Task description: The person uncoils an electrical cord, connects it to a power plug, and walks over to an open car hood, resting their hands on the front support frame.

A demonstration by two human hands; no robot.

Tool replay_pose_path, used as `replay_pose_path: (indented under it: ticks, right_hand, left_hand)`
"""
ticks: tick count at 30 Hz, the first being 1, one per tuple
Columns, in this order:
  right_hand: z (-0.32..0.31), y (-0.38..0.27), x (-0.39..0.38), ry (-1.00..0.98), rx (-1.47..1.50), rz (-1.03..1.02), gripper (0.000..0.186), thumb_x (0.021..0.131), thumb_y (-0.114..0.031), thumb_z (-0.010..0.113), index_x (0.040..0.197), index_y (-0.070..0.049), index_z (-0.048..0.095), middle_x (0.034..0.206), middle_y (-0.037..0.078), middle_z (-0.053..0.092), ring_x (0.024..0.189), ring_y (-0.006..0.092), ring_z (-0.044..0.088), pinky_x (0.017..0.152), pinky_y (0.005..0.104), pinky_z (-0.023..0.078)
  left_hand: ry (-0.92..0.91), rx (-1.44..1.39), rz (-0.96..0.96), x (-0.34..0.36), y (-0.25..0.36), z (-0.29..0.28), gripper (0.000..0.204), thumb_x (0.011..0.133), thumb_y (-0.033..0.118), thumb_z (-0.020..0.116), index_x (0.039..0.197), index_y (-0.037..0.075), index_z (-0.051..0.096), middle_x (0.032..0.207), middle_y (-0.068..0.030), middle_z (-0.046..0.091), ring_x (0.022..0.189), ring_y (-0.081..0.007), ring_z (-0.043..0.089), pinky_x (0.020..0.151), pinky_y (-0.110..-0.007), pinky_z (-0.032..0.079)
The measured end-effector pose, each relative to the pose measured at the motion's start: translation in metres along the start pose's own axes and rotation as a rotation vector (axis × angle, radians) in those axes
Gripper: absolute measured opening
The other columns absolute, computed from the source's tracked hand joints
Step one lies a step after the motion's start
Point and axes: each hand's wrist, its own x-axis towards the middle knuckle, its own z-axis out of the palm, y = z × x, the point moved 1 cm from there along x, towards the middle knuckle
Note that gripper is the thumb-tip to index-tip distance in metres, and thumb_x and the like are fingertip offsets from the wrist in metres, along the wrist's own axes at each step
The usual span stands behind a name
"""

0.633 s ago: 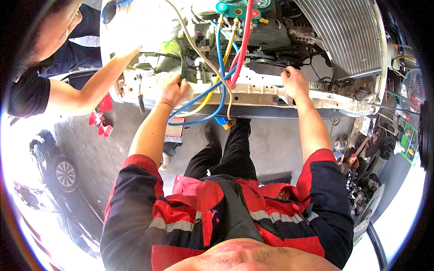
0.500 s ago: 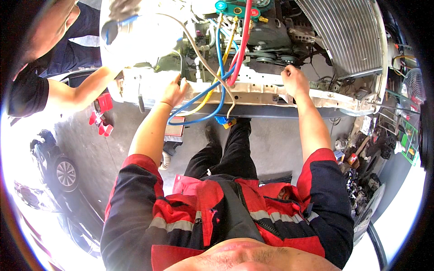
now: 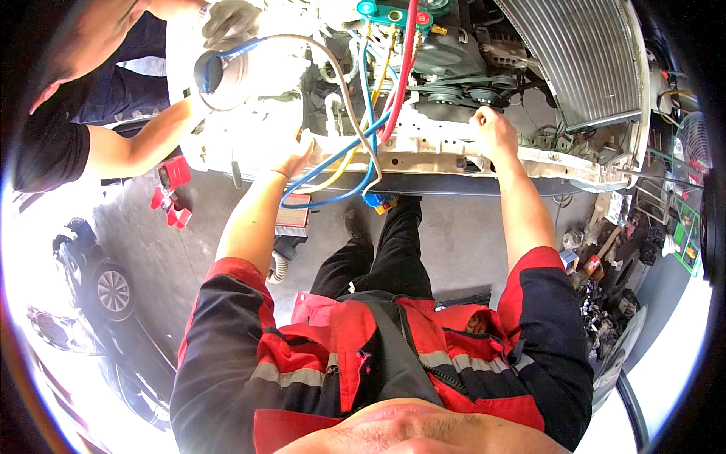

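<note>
My left hand (image 3: 291, 155) is at the pale front crossmember (image 3: 423, 140) of an opened car, left of the hoses. Glare washes out its fingers, so its grip cannot be made out. Further right on the same beam, my right hand (image 3: 495, 135) rests with its fingers curled in; whatever may be inside them is hidden. Between my hands hang a blue hose (image 3: 340, 155), a yellow hose (image 3: 333, 178) and a red hose (image 3: 404, 83). They run from a green gauge manifold (image 3: 393, 15) over the engine. A tan hose (image 3: 340, 91) arcs across them.
At the left, another person's forearm (image 3: 144, 147) reaches to the car beside a round, glare-lit object (image 3: 223, 79). A finned radiator-like panel (image 3: 571, 60) leans at the far right. Clutter (image 3: 605, 303) lies on the right-hand floor; red parts (image 3: 175, 172) hang at left.
The tan hose has shifted, its lower end moving left and its upper part bowing outward. The other person's upper arm has come into view at the top. My hands hold nearly the same places.
</note>
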Motion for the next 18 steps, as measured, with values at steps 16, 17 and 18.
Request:
replay_pose_path:
  ticks: [16,17,18]
  right_hand:
    - [-0.002,0.007,-0.001,-0.001,-0.036,0.011,0.03,0.09,-0.038,0.055,0.1,-0.013,0.068,0.102,0.011,0.073,0.096,0.0319,0.069,0.084,0.043,0.053]
    - [-0.001,0.007,-0.001,-0.001,-0.036,0.011,0.03,0.09,-0.038,0.055,0.1,-0.013,0.068,0.102,0.011,0.073,0.096,0.0319,0.069,0.084,0.043,0.053]
    - [0.0,0.008,-0.001,0.009,-0.034,0.016,0.03,0.09,-0.038,0.055,0.1,-0.013,0.068,0.101,0.011,0.073,0.095,0.0317,0.069,0.084,0.0428,0.053]
  left_hand:
    - [-0.001,-0.089,0.018,0.0,0.022,-0.006,0.043,0.098,0.034,0.048,0.119,-0.001,0.06,0.102,-0.0298,0.067,0.091,-0.045,0.065,0.082,-0.048,0.053]
    - [-0.001,-0.089,0.017,-0.001,0.024,-0.009,0.043,0.098,0.034,0.048,0.119,-0.001,0.06,0.102,-0.0298,0.067,0.091,-0.045,0.065,0.082,-0.048,0.053]
    - [0.001,-0.113,0.004,-0.001,0.026,-0.011,0.046,0.097,0.036,0.048,0.119,-0.003,0.06,0.1,-0.0298,0.067,0.092,-0.0453,0.065,0.083,-0.048,0.053]
